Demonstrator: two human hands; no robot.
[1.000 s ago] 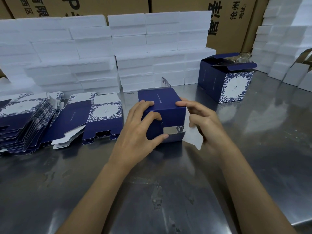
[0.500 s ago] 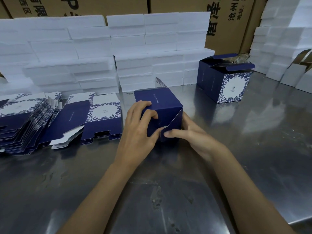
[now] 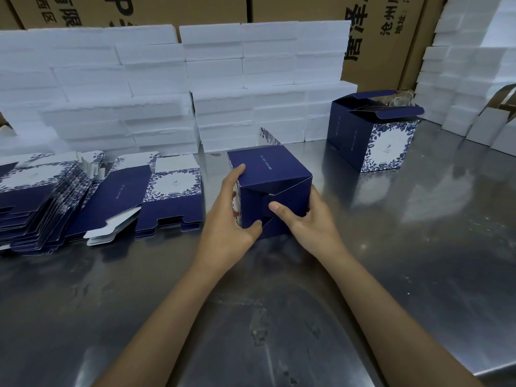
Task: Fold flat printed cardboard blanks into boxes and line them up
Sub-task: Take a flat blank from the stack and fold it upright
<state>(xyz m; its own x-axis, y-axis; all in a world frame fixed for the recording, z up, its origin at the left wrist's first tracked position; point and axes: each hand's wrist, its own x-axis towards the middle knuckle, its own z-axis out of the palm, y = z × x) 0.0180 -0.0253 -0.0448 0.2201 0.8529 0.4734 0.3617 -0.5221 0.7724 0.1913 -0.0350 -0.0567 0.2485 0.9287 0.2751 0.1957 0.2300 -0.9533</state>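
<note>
A bare steel table (image 3: 418, 261) fills the lower part of the view, its surface scuffed and reflecting pale patches of light. Along the table's far edge, white foam blocks (image 3: 178, 88) are stacked in staggered rows like a low wall. Behind that wall, beyond the table, stand large brown shipping cartons (image 3: 388, 37) printed with black Chinese characters. At the table's far right corner, a second stack of white foam blocks (image 3: 460, 71) rises higher. Just below it, at the table's right edge, lie pale grey cardboard pieces (image 3: 491, 129).
</note>
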